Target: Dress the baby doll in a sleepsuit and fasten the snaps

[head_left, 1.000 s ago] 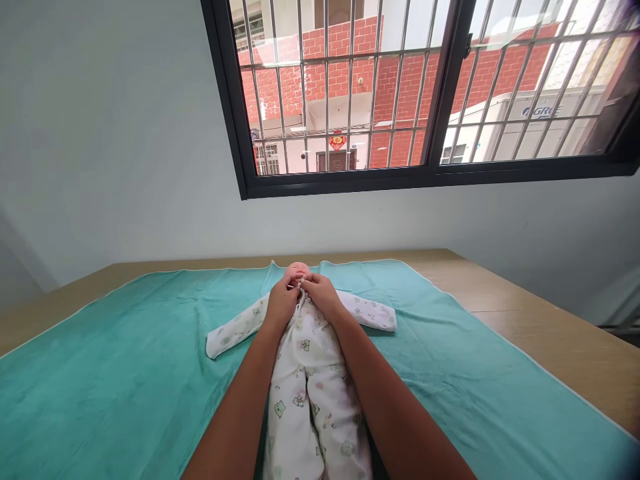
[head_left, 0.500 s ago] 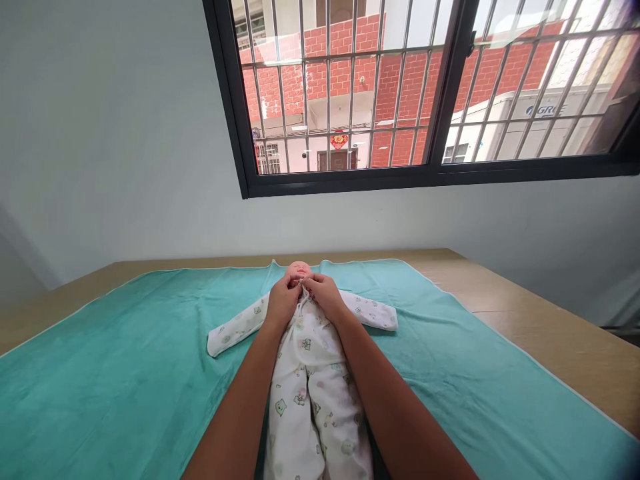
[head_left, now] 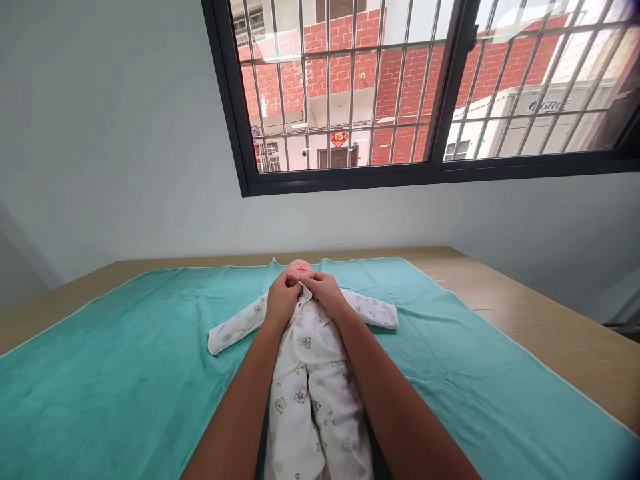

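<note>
I have both hands at the neckline [head_left: 305,292] of the printed white baby romper [head_left: 320,347], and I judge the work in hand to be close fingertip work on the collar edge. My left hand [head_left: 282,299] has its thumb and fingers drawn in on the edge from the eight o'clock side; my right hand [head_left: 326,293] pinches in from about four, and the two sets of fingertips nearly meet. Whether a snap or tie sits between them is too small to tell. The romper lies on the turquoise blanket [head_left: 125,347], its legs running toward six o'clock, one sleeve [head_left: 237,327] stretched out toward eight and the other sleeve [head_left: 373,310] between three and four. The baby figure's head [head_left: 300,265] is at twelve, just beyond my fingers; I can't tell whether it is a doll. As I judge it, any further move here calls for small, even finger pressure, both edges kept level, and no tug toward the chin or push on the neck, since the fabric looks soft and thin.
</note>
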A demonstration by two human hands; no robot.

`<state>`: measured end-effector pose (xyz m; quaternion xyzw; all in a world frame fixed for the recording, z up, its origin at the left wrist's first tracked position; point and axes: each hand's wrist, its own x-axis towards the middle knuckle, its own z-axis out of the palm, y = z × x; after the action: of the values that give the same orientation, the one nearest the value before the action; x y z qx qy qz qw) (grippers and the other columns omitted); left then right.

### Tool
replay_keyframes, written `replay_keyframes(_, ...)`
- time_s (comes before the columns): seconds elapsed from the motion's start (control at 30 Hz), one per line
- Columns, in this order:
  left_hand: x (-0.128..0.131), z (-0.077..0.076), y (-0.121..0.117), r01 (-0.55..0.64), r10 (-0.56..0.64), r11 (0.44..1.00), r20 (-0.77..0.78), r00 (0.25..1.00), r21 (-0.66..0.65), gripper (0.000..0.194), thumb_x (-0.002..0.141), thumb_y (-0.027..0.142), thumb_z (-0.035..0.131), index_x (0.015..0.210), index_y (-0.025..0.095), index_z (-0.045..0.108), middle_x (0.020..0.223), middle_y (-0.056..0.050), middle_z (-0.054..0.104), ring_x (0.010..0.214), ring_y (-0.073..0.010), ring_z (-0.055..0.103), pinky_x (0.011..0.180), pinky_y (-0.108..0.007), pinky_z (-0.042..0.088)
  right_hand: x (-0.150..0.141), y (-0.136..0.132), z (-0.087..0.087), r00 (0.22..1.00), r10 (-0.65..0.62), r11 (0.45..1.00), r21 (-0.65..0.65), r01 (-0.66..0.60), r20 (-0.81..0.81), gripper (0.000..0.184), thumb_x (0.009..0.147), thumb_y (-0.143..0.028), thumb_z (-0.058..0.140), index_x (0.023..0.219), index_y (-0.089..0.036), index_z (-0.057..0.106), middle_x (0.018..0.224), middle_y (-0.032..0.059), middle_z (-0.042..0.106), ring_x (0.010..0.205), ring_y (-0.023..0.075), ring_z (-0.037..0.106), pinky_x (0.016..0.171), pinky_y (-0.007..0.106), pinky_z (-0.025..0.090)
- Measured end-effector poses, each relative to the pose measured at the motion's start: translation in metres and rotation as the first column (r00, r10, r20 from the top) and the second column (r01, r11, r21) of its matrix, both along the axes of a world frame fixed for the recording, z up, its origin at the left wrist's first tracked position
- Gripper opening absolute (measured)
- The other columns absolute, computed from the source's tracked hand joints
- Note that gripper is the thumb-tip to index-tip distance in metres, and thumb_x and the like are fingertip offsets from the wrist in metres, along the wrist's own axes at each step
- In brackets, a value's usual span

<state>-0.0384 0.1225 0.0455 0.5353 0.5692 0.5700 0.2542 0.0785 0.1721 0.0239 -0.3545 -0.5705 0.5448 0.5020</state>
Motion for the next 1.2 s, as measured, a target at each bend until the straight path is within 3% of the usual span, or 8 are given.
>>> replay_keyframes(0.33,0.002,0.004,-0.003,0.01,-0.007,1.0,0.114,0.993,-0.018,0.006,0.068,0.015,0.059,0.071,0.018,0.055,0.063,0.003,0.062,0.057,-0.0115,0.057,0.058,-0.023,0.043,0.002,-0.008,0.007,1.0,0.01,0.999,0.032,-0.01,0.003,0.02,0.066,-0.036,0.069,0.074,-0.018,0.066,0.063,-0.0037,0.059,0.057,0.0099,0.047,0.055,0.024,0.034)
replay_keyframes(0.57,0.0,0.001,-0.001,0.02,-0.01,0.999,0.245,0.97,-0.04,0.011,0.065,0.018,0.064,0.073,0.017,0.056,0.063,0.003,0.062,0.056,-0.0101,0.056,0.055,-0.022,0.043,0.004,-0.013,0.009,0.994,0.112,0.988,0.112,-0.109,-0.019,0.021,0.067,-0.037,0.071,0.077,-0.019,0.067,0.08,0.0011,0.069,0.08,0.0166,0.061,0.078,0.029,0.044)
replay_keyframes(0.97,0.0,0.0,0.001,0.07,-0.06,0.997,0.353,0.934,-0.016,0.009,0.066,0.021,0.059,0.073,0.016,0.058,0.067,0.001,0.062,0.061,-0.0115,0.059,0.061,-0.025,0.048,0.004,-0.017,0.016,0.999,0.036,0.994,0.099,-0.039,0.034,0.02,0.066,-0.033,0.071,0.079,-0.018,0.071,0.08,0.0022,0.069,0.078,0.017,0.06,0.072,0.028,0.044)
replay_keyframes(1.2,0.002,0.004,-0.002,0.058,-0.049,0.998,0.317,0.947,-0.019,0.011,0.068,0.024,0.062,0.072,0.016,0.057,0.066,0.001,0.061,0.059,-0.0107,0.057,0.059,-0.024,0.046,0.005,-0.016,0.013,0.999,0.033,0.994,0.105,-0.037,0.039,0.02,0.067,-0.032,0.07,0.081,-0.019,0.072,0.081,0.0015,0.069,0.08,0.0166,0.061,0.074,0.028,0.043)
